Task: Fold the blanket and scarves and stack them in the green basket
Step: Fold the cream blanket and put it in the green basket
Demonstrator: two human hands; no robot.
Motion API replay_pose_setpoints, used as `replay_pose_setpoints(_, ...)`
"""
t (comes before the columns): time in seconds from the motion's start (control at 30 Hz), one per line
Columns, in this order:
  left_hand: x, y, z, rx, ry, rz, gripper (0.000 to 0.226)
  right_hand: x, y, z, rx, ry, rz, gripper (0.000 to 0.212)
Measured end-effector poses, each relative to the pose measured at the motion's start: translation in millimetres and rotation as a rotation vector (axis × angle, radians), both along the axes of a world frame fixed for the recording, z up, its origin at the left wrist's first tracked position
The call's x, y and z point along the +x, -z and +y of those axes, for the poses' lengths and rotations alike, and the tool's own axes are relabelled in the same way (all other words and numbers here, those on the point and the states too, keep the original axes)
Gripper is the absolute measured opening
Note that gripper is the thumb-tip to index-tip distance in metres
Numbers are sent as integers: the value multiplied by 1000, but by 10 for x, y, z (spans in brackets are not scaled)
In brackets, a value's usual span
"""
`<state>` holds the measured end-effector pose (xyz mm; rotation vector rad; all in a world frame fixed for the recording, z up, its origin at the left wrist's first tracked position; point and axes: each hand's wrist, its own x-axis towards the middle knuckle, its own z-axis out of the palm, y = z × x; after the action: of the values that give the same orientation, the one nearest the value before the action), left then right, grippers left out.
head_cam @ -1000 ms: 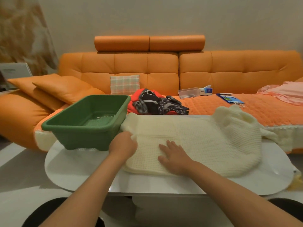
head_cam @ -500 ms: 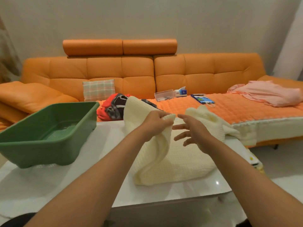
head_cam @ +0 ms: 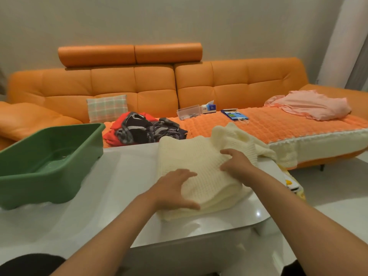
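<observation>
Hands, two, bare, nearest the camera: left hand (head_cam: 175, 189) cups the near left corner of the blanket (head_cam: 191, 156), fingers on top and thumb curled along the folded edge. The right hand (head_cam: 236, 166) is at the right side of the stack, fingers curled into the knit and gathering it. Blanket: cream, waffle-textured, lying in several layers on the right half of the white table (head_cam: 109, 186), with an unfolded remainder bunched at the far right corner and trailing toward the sofa. Handling, as judged: soft, limp, fairly light, thick enough to spring open; it will sag if lifted by one edge. Best held at the two ends of a folded edge for the next fold, then carried with both hands under the stack. Not slippery, not fragile. Basket (head_cam: 39, 186): green plastic, on the left of the table, well apart from the blanket, nothing stacked in it yet. Scarves (head_cam: 145, 129): red, black and striped, heaped unfolded on the sofa (head_cam: 139, 86) just beyond the table's far edge. Further back on the orange seat: plaid cushion (head_cam: 107, 107), clear box (head_cam: 188, 112), pink cloth (head_cam: 310, 105).
</observation>
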<state>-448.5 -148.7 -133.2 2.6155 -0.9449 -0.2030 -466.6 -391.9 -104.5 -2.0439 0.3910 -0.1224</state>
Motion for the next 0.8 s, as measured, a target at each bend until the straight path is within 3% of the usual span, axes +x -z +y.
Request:
replay_pose_setpoints(0.07, -80, 67, 134, 162, 47, -60, 95, -6, -54, -33, 52, 13, -45, 63)
replay_pose_setpoints(0.17, -107, 53, 311, 43, -13, -12, 75, -28, -101, -122, 37, 76, -120, 58)
replay_pose_setpoints(0.23, -108, 39, 395, 88, 2, 16, 72, -76, -35, -174, -177, 75, -94, 56)
replay_pose_setpoints(0.33, -127, 21, 388, 243, 76, 66, 64, -168, 199, -168, -708, -35, 127, 54)
replay_pose_setpoints(0.43, -87, -80, 210, 70, -49, 108, 59, -173, 305, -77, -1029, -150, 73, 60)
replay_pose_setpoints(0.5, 7, -81, 90, -44, -102, 2, 48, -162, 304, -10, -966, -242, 61, 67)
replay_pose_setpoints(0.57, 104, -29, 19, 3, -93, -49, 37, -158, 329, 55, -874, -329, 202, 69)
replay_pose_setpoints(0.67, 181, 41, 27, 183, -153, 22, 62, -114, 341, 117, -803, -377, 281, 66)
replay_pose_setpoints(0.8, 280, 70, 201, 348, -283, -138, 68, 6, 273, 304, -631, -401, 195, 62)
